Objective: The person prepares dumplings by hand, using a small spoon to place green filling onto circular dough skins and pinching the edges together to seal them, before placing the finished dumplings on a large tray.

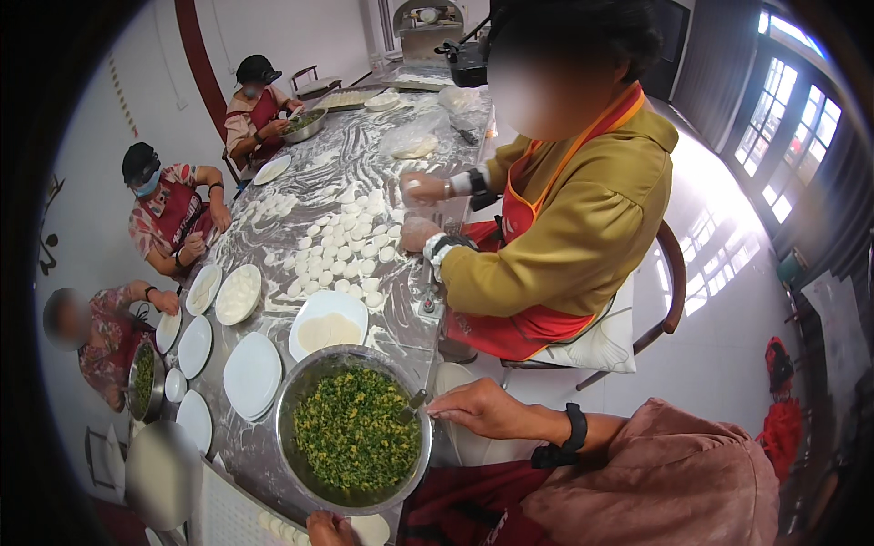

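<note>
My right hand (471, 409) is at the right rim of a steel bowl (287, 450) of chopped green and yellow filling (355, 430), fingers together and bent. Its fingertips are close to a metal utensil handle (413, 406) leaning in the bowl; contact is unclear. At the bottom edge, partly cut off, my left hand (329, 529) has curled fingers beside a round dough wrapper (370, 529); whether it grips the wrapper is unclear. Pale dough pieces (276, 527) line a white perforated tray (229, 501) to its left. A white plate (300, 324) above the bowl bears flat dough.
A co-worker in a yellow top (567, 218) works at the floured table (399, 327), near many small dough discs (341, 249). Several others sit across it. White plates (252, 375) and another filling bowl (153, 389) stand left. A wooden chair (672, 280) is behind the nearest co-worker.
</note>
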